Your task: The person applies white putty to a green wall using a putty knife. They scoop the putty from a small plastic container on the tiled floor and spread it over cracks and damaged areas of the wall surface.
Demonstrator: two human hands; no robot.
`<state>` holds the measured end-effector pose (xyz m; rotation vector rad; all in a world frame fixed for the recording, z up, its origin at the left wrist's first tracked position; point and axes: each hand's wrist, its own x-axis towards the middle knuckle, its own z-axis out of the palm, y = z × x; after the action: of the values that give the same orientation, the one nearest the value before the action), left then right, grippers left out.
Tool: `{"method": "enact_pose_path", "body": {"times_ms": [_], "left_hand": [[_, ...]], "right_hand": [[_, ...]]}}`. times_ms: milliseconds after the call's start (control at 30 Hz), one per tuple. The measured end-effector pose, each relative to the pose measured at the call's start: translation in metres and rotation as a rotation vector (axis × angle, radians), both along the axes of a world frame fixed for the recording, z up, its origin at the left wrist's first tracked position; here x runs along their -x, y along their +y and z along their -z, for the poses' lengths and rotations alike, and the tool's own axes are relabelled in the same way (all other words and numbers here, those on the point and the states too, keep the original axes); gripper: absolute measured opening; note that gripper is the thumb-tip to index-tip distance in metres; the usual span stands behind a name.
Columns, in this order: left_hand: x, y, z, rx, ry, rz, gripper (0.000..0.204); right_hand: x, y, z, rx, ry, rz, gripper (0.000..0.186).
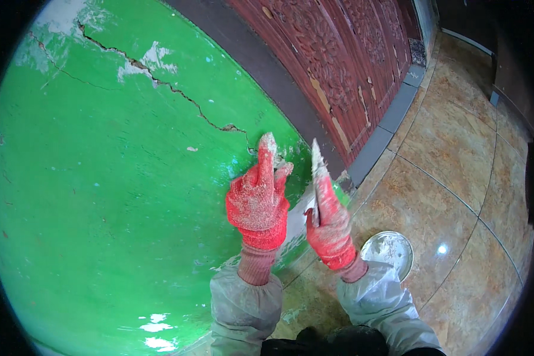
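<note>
My left hand (pixel 258 199), in a red glove caked with white paste, presses an extended index fingertip on the green wall (pixel 101 207) beside the lower end of a jagged crack (pixel 178 89), with its fingers apart. My right hand (pixel 329 231), gloved likewise, grips a putty knife (pixel 317 160) with a paste-coated blade, held tip up just right of my left hand, near the wall's edge. Patches of white filler (pixel 153 59) lie along the crack.
A carved reddish wooden door (pixel 350 71) in a dark frame borders the green wall. A grey sill (pixel 397 107) runs below it. A round tub lid (pixel 387 255) smeared with white sits on the marbled tile floor (pixel 445 166). Dark panels stand at far right.
</note>
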<state>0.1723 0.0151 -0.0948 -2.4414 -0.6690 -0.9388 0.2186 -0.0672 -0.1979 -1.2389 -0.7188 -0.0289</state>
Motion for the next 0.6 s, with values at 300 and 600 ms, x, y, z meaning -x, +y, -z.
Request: {"method": "enact_pose_path", "body": {"times_ms": [300, 600], "left_hand": [[0.000, 0.014, -0.007, -0.200, 0.008, 0.158, 0.053], [0.001, -0.004, -0.014, -0.010, 0.027, -0.029, 0.062]], "right_hand": [[0.011, 0.017, 0.011, 0.202, -0.349, 0.097, 0.072], [0.013, 0.028, -0.002, 0.170, -0.373, 0.078, 0.075]]}}
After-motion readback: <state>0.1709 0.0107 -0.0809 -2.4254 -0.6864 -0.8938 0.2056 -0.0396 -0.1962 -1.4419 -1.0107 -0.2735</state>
